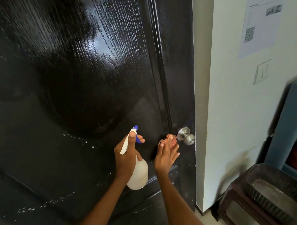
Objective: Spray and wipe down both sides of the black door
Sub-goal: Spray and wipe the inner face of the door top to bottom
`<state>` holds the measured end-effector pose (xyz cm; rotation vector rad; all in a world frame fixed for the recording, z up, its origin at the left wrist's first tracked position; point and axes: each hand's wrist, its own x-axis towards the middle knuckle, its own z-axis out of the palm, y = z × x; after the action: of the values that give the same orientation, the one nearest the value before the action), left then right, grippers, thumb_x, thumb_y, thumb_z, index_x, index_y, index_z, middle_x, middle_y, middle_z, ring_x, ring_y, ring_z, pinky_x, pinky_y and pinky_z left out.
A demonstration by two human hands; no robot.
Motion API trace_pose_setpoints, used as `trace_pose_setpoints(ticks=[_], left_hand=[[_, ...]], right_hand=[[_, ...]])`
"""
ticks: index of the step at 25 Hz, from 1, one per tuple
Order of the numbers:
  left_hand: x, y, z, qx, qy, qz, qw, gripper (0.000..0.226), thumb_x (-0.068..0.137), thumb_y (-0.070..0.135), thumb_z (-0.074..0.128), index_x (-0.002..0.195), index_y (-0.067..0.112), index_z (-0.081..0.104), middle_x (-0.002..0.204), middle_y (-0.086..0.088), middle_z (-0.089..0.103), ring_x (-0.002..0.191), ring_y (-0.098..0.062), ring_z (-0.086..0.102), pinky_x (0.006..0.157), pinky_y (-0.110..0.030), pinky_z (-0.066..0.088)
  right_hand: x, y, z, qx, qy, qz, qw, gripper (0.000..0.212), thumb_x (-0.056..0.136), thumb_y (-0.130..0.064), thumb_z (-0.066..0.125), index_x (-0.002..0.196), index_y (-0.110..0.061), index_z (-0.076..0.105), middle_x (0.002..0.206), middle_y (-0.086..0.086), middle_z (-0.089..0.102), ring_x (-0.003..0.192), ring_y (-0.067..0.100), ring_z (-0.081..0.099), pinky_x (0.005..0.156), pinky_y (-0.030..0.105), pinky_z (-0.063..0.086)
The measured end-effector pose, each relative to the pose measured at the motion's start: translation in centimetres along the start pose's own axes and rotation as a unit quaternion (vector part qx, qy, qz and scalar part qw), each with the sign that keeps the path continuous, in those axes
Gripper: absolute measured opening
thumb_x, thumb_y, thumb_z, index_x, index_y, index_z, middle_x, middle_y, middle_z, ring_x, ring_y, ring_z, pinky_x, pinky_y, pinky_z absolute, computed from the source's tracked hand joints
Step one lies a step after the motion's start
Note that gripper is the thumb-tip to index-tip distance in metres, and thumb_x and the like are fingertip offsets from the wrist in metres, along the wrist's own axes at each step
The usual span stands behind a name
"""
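- The left hand [128, 156] grips the neck of a translucent white plastic spray bottle [137, 173] with a white head and blue nozzle, thumb lying up the back of the head and one finger curled over the blue trigger; the bottle's round body hangs below the palm.
- The nozzle points up and away from this hand toward the glossy black wood-grain door [67, 83], which fills the view beyond both hands.
- White droplets and streaks dot the door to the outside of and below the left hand; whether the sheen higher up is wetness or reflected light is hard to tell.
- The right hand [166, 157] has its fingers nearly straight and spread, pressing a frayed reddish-orange cloth [167, 140] flat against the door.
- Only the cloth's ragged upper edge shows past the fingertips; the rest is hidden under the hand.
- Just beyond the right hand's fingertips, on its outer side, sits a round silver metal door knob [187, 136], close to the cloth; contact cannot be judged.
- Farther out on that side, a white wall carries a blurred printed paper notice [262, 14] with a square code, text unreadable, and a pale wall switch plate [261, 72].
- Below these, dark furniture [268, 197] is cut off by the frame edge and too smeared to identify.
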<state>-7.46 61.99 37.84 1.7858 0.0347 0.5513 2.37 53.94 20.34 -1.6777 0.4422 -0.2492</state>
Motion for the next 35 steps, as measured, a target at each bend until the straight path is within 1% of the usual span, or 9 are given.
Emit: trace_pose_setpoints(ticks=[4, 8, 11, 13, 20, 24, 27, 32, 35], left_hand=[[-0.9, -0.8, -0.7, 0.006, -0.003, -0.032, 0.999, 0.040, 0.087, 0.052, 0.043, 0.079, 0.019, 0.064, 0.050, 0.011, 0.059, 0.043, -0.005, 0.055, 0.051, -0.016, 0.047], [-0.9, -1.8, -1.5, 0.009, -0.020, -0.029, 0.999, 0.047, 0.089, 0.056, 0.042, 0.086, 0.018, 0.069, 0.072, -0.002, 0.072, 0.046, -0.008, 0.057, 0.054, -0.021, 0.051], [-0.9, -1.5, -1.4, 0.006, -0.016, -0.039, 0.999, 0.034, 0.095, 0.046, 0.046, 0.078, 0.023, 0.065, 0.057, 0.010, 0.063, 0.041, -0.005, 0.056, 0.048, -0.012, 0.045], [-0.8, -1.9, -1.0, 0.016, -0.013, -0.049, 0.999, 0.032, 0.102, 0.031, 0.048, 0.073, 0.023, 0.060, 0.046, 0.014, 0.058, 0.042, -0.002, 0.056, 0.047, -0.008, 0.042], [0.0, -2.9, -0.5, 0.022, -0.037, -0.052, 0.998, 0.028, 0.097, 0.039, 0.048, 0.076, 0.024, 0.060, 0.063, 0.003, 0.061, 0.049, 0.001, 0.060, 0.049, -0.006, 0.044], [-0.7, -3.9, -1.6, 0.019, -0.052, -0.048, 0.997, 0.038, 0.084, 0.054, 0.044, 0.080, 0.023, 0.065, 0.070, 0.004, 0.067, 0.050, -0.002, 0.061, 0.051, -0.009, 0.046], [-1.2, -5.2, -2.2, 0.019, -0.055, -0.059, 0.997, 0.052, 0.085, 0.066, 0.044, 0.085, 0.021, 0.069, 0.079, 0.000, 0.074, 0.051, -0.009, 0.063, 0.053, -0.018, 0.052], [-1.2, -4.3, -2.5, -0.010, 0.003, -0.071, 0.997, 0.031, 0.097, 0.039, 0.048, 0.076, 0.024, 0.064, 0.063, 0.009, 0.065, 0.041, -0.005, 0.056, 0.046, -0.011, 0.044], [-0.3, -2.8, -4.5, -0.024, 0.040, -0.066, 0.997, 0.033, 0.100, 0.039, 0.046, 0.080, 0.021, 0.066, 0.064, 0.006, 0.067, 0.042, -0.007, 0.055, 0.049, -0.013, 0.045]], right_hand=[[-1.5, 0.8, 1.1, 0.156, 0.007, 0.150, 0.976, 0.088, 0.090, -0.083, 0.026, 0.164, -0.036, 0.016, 0.172, 0.003, 0.014, 0.157, 0.034, 0.016, 0.126, 0.056, 0.019], [-2.6, -6.9, -0.3, 0.187, 0.008, -0.060, 0.981, 0.061, 0.110, -0.047, 0.036, 0.164, -0.031, 0.014, 0.172, -0.003, 0.009, 0.153, 0.008, 0.004, 0.123, 0.032, 0.012], [0.0, -11.3, -0.9, 0.114, 0.027, -0.245, 0.962, 0.056, 0.114, -0.034, 0.034, 0.163, -0.036, 0.009, 0.170, -0.020, 0.003, 0.158, 0.009, -0.005, 0.127, 0.028, 0.003], [1.5, -8.9, -0.6, 0.084, 0.035, -0.263, 0.960, 0.054, 0.114, -0.031, 0.034, 0.163, -0.032, 0.011, 0.166, -0.027, 0.001, 0.158, 0.004, -0.003, 0.127, 0.024, 0.002], [0.7, 7.7, 3.1, 0.122, 0.007, 0.030, 0.992, 0.078, 0.095, -0.082, 0.022, 0.162, -0.043, 0.013, 0.172, -0.010, 0.016, 0.158, 0.020, 0.017, 0.129, 0.051, 0.016], [0.0, 6.3, 3.2, 0.209, 0.041, 0.094, 0.972, 0.069, 0.100, -0.064, 0.037, 0.161, -0.032, 0.029, 0.167, -0.006, 0.028, 0.155, 0.021, 0.025, 0.129, 0.045, 0.017], [-1.4, -1.6, 1.5, 0.196, 0.054, -0.037, 0.978, 0.048, 0.111, -0.041, 0.039, 0.156, -0.026, 0.038, 0.163, -0.015, 0.023, 0.151, 0.007, 0.017, 0.125, 0.022, 0.013], [1.3, -13.5, -0.2, 0.063, 0.069, -0.356, 0.930, 0.055, 0.112, -0.030, 0.038, 0.163, -0.023, 0.017, 0.169, -0.012, 0.009, 0.160, 0.018, -0.001, 0.130, 0.040, 0.007], [1.6, -16.1, -0.3, -0.039, 0.099, -0.437, 0.893, 0.054, 0.111, -0.032, 0.036, 0.163, -0.024, 0.022, 0.170, -0.012, 0.006, 0.160, 0.030, -0.004, 0.128, 0.049, 0.004]])
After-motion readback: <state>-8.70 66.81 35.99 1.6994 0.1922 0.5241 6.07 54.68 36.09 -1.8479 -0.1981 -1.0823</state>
